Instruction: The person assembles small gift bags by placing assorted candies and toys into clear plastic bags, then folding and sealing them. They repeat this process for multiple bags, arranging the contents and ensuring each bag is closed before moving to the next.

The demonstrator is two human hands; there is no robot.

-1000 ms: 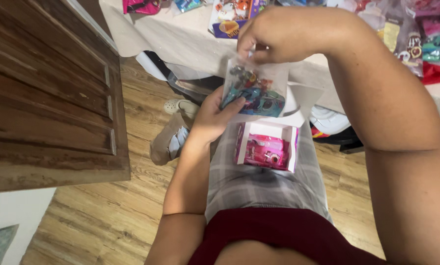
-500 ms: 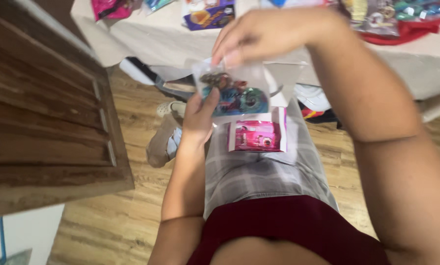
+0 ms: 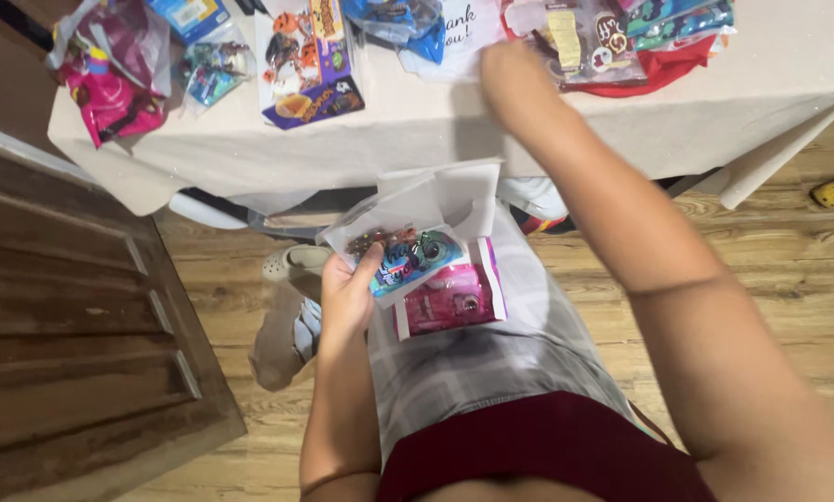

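Left hand (image 3: 344, 290) grips a clear toy bag (image 3: 400, 249) above the pink box (image 3: 450, 299); right hand (image 3: 510, 79) reaches over the table (image 3: 417, 130), grip unclear.

Even, bright indoor light, soft shadow under the table (image 3: 436, 139); right hand (image 3: 510, 70) motion-blurred, edges slightly stretched

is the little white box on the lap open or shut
Open. The white box lies on the lap with its flap folded up, and the pink toy inside shows. The clear bag in the left hand partly covers it.
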